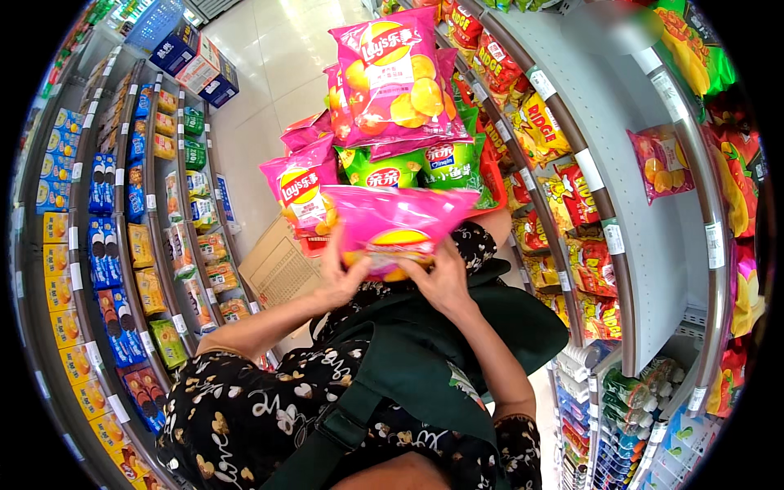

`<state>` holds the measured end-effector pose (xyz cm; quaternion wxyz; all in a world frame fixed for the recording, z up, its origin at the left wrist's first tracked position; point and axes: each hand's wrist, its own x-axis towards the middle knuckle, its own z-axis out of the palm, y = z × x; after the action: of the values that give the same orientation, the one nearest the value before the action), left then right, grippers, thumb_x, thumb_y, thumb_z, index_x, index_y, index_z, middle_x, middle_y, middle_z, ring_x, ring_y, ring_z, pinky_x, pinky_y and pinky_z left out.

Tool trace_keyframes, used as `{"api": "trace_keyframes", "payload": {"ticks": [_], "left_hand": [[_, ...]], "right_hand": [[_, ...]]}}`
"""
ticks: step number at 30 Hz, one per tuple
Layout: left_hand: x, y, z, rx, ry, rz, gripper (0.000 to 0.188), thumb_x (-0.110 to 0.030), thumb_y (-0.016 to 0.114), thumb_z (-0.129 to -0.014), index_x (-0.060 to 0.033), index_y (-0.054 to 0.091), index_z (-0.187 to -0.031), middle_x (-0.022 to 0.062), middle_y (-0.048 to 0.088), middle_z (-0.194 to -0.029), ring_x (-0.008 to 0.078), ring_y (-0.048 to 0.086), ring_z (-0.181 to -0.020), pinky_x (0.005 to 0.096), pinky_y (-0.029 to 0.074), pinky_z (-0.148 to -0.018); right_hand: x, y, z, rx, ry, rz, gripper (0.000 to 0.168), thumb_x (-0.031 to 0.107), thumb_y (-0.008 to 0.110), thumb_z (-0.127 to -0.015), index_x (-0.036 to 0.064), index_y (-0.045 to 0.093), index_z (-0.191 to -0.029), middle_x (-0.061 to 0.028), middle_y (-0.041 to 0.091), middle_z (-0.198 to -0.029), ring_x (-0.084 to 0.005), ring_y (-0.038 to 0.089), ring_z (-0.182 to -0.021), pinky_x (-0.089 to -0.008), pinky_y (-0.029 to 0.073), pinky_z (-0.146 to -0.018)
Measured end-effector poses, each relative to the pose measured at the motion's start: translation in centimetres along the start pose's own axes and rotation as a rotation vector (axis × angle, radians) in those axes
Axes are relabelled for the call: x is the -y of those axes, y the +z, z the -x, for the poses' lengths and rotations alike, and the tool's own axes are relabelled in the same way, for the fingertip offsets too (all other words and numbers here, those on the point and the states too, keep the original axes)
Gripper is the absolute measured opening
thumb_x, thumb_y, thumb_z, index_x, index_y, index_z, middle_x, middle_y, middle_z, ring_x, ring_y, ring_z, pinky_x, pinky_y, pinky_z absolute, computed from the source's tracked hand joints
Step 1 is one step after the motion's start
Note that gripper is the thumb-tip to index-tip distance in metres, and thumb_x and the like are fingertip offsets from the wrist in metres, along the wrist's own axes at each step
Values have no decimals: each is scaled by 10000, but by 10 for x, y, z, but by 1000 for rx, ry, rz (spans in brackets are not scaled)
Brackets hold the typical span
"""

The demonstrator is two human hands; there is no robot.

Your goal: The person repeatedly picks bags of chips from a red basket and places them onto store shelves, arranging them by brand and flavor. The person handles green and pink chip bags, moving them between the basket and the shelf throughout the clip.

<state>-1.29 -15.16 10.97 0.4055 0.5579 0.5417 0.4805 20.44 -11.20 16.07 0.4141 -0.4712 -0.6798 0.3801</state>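
Both hands grip a pink Lay's chip bag (398, 223) in front of the body. Its upper part is blurred. My left hand (346, 275) holds one lower side, and my right hand (438, 272) holds the other, thumbs on the near face. Just beyond, a red plastic basket (495, 168) is heaped with snack bags. On top lies another pink Lay's bag (392, 79), with green snack bags (450, 165) under it. A further pink Lay's bag (303, 187) leans at the basket's left side.
Store shelves stand on both sides. The right shelf (612, 141) has a wide bare stretch with one pink chip bag (661, 162) near its edge. Packaged biscuits (110, 239) line the left shelves. A flattened cardboard box (282, 263) lies on the tiled floor; cartons (196, 64) stand farther up the aisle.
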Motion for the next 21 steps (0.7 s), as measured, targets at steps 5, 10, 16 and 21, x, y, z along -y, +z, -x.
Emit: {"api": "trace_keyframes", "payload": {"ticks": [5, 10, 16, 21], "left_hand": [[-10, -53, -33, -258, -37, 67, 758, -69, 667, -840, -22, 188, -1425, 134, 426, -1294, 218, 461, -1187, 358, 411, -1003], [0, -73, -95, -493, 126, -60, 784, -73, 653, -863, -31, 159, -1470, 159, 406, -1331, 229, 448, -1200, 340, 391, -1014], [32, -78, -124, -465, 100, -623, 687, -147, 640, -884, -180, 308, -1483, 237, 441, -1293, 360, 450, -1194, 422, 367, -1006], [38, -83, -131, -423, -19, -765, 620, -257, 606, -906, -252, 344, -1468, 228, 448, -1294, 372, 432, -1213, 479, 355, -1001]], "right_hand": [[7, 59, -50, -14, -206, -55, 728, 110, 717, -798, -33, 336, -1401, -219, 559, -1107, -362, 548, -978, -431, 447, -880], [-5, 98, -73, 160, -452, 185, 792, 67, 709, -757, -55, 284, -1415, -300, 303, -1433, -446, 404, -1258, -457, 392, -1023], [-28, 121, -81, 223, -512, 705, 554, 96, 499, -843, -65, 369, -1356, -291, 298, -1445, -411, 465, -1145, -443, 399, -951], [-20, 121, -85, 259, -465, 725, 570, 87, 519, -822, -39, 383, -1361, -294, 299, -1443, -364, 479, -1078, -424, 396, -930]]}}
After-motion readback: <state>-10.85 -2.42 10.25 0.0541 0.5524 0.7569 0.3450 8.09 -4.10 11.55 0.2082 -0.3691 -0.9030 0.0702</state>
